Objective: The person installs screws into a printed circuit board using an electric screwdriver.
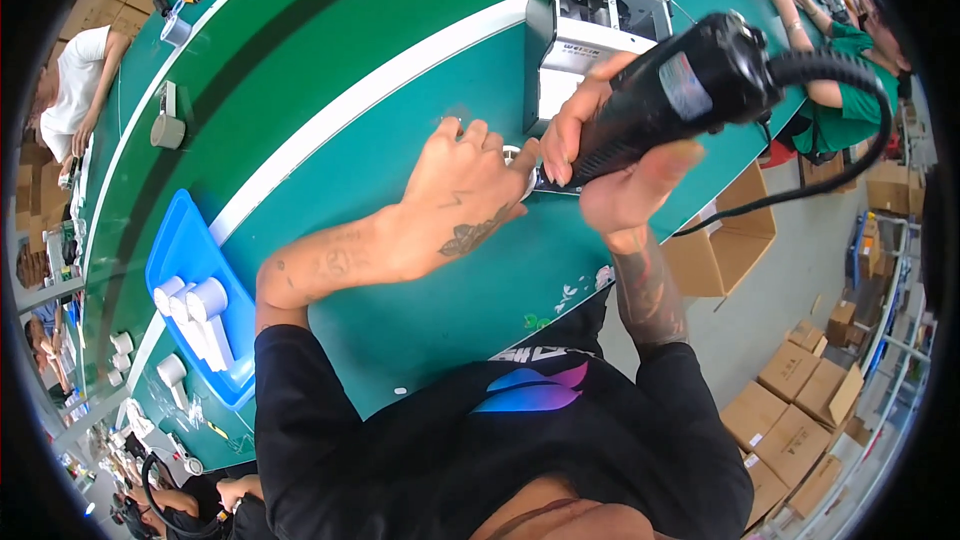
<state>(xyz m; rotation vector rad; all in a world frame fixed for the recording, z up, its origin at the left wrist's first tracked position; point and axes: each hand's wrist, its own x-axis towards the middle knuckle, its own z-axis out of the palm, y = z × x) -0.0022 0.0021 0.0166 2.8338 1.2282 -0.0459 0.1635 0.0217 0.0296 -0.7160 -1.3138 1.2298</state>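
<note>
My right hand (620,175) is wrapped around a thick black electric screwdriver (655,105). A ribbed black cable runs from its rear end. The tool slants down to the left, its tip close to my left hand (465,185). Those left fingers are curled around a small white part (524,168), mostly hidden behind them. Both hands are over the green work surface (400,340). Just beyond them stands a white and black screw feeder (597,25) with an open front window. Whether the tip touches the white part cannot be made out.
At left, a blue tray (172,240) holds several white round-headed pieces with handles (207,300). Another such piece (168,125) lies on the green conveyor belt (250,80). Right of the table are an open cardboard box (735,240) and stacked cartons (790,440). Other people work around the line.
</note>
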